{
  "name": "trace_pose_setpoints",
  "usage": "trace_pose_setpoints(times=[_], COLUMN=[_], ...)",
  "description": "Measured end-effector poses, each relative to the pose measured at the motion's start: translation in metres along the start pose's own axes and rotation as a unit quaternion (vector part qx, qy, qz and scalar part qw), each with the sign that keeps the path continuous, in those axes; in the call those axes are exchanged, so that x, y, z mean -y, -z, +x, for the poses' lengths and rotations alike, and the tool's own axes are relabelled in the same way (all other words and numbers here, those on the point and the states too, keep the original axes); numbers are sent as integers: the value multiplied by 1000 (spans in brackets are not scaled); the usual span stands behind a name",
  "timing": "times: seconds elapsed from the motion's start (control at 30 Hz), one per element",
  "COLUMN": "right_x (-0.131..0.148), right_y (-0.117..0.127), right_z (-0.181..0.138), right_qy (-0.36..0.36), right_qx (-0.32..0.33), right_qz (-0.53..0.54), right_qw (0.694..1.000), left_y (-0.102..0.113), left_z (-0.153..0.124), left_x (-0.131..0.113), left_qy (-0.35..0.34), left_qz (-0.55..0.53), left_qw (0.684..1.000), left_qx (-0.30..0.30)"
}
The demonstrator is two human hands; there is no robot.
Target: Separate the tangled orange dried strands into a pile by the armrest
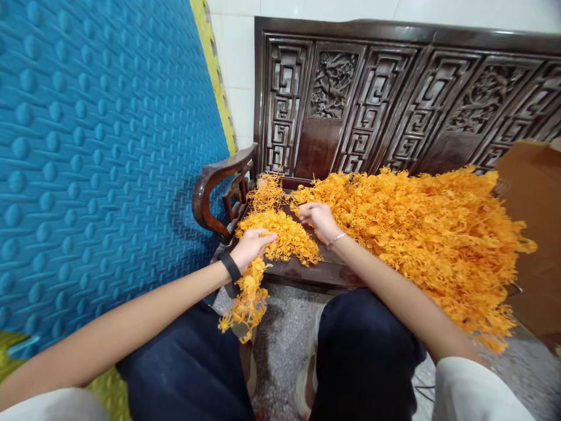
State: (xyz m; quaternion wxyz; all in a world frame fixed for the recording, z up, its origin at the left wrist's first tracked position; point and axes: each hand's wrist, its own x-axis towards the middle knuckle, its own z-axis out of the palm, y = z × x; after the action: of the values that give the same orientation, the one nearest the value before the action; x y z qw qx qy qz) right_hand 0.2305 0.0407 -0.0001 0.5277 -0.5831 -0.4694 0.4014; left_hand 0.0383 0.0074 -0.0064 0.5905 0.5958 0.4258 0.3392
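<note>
My left hand (253,248) is closed around a dangling bunch of orange frilly pieces (249,298), which look like artificial flower parts. The bunch hangs below the fingers, past the front edge of a dark wooden bench (302,270). My right hand (318,219) is raised over the seat with its fingers pinched together; what they hold, if anything, is too small to make out. A small heap of the same orange pieces (284,231) lies between my hands and the armrest. To the right, a much larger orange pile (421,222) spreads along the seat and spills over its front.
The bench has a carved back (331,88) and a curved left armrest (205,196). Blue textured foam matting (109,146) with a yellow edge stands at the left. A brown cardboard piece (537,234) stands at the far right. My knees are close to the seat.
</note>
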Motion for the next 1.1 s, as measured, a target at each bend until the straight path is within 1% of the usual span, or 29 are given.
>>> trace_pose_setpoints(times=[0.07,0.13,0.2,0.23,0.3,0.4,0.5,0.57,0.63,0.73,0.8,0.87,0.9,0.97,1.03,1.1], right_x=[-9,-20,-33,-40,-51,-62,-69,-71,-71,-63,-50,-35,-28,-18,-14,-14], right_y=[14,25,26,25,18,11,11,12,13,12,8,2,-1,-7,-13,-16], right_z=[17,28,34,36,36,34,32,29,26,19,11,2,-3,-12,-18,-20], right_qy=[19,39,62,74,95,121,146,156,160,165,146,92,59,7,-16,-20], right_qx=[-44,-47,-23,-6,33,91,135,151,159,157,167,219,255,309,322,316], right_qz=[-23,-60,-105,-127,-168,-217,-258,-281,-297,-309,-267,-167,-111,-25,19,44], right_qw=[999,996,992,989,981,964,945,935,928,923,938,957,959,951,946,948], left_y=[8,17,24,27,30,31,31,31,33,35,34,33,32,29,27,26], left_z=[-2,-3,0,3,9,18,21,21,21,21,22,23,24,26,27,28], left_x=[1,1,2,3,5,8,8,6,5,4,3,3,2,2,1,1], left_qy=[-2,-2,9,15,18,2,5,18,22,2,-14,-22,-24,-28,-30,-41], left_qz=[6,25,35,32,14,-7,-23,-29,-23,2,17,27,30,25,17,21], left_qw=[1000,999,997,996,998,1000,1000,999,998,996,996,995,995,995,996,995], left_qx=[8,40,71,76,54,10,2,22,56,87,92,95,96,91,84,87])
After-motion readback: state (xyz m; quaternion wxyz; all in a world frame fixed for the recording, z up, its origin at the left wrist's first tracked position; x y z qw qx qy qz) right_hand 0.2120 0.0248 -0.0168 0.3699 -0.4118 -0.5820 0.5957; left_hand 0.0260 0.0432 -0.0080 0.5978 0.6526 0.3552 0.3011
